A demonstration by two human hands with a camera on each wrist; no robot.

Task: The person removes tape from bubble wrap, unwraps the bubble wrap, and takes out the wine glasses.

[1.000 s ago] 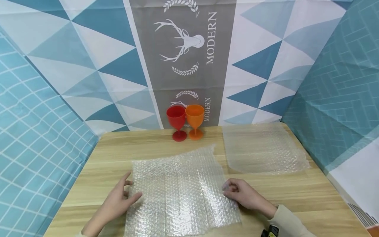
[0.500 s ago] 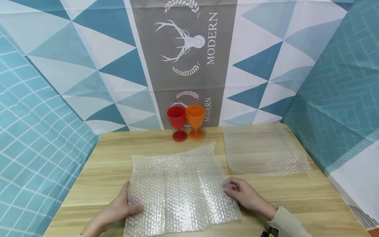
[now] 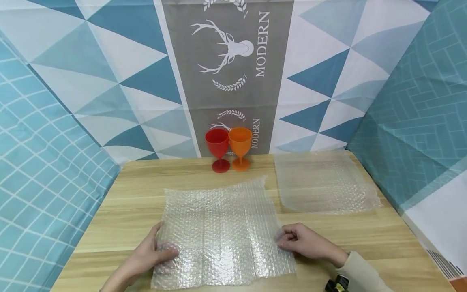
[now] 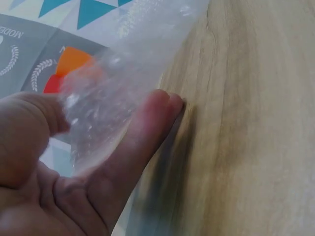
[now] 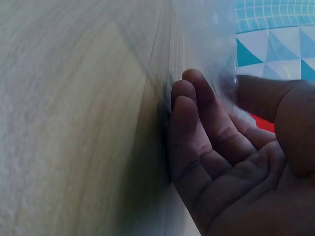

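A clear sheet of bubble wrap (image 3: 222, 235) lies in front of me on the wooden table, its left edge slightly lifted. My left hand (image 3: 147, 253) holds that edge, thumb on top and fingers underneath, seen through the plastic. In the left wrist view the bubble wrap (image 4: 106, 93) passes between the thumb and the fingers (image 4: 147, 123). At the opposite edge my right hand (image 3: 306, 241) pinches the sheet between thumb and curled fingers. The right wrist view shows the bubble wrap (image 5: 209, 44) rising between the thumb and fingers (image 5: 184, 128), which rest against the tabletop.
A red goblet (image 3: 217, 148) and an orange goblet (image 3: 240, 147) stand side by side at the back of the table (image 3: 120, 211). Another bubble wrap sheet (image 3: 324, 182) lies flat at the back right. Patterned cloths hang behind and at both sides.
My left hand has closed in from beside the sheet and taken hold of its left edge, which is now raised a little. The right hand keeps its pinch, shifting slightly.
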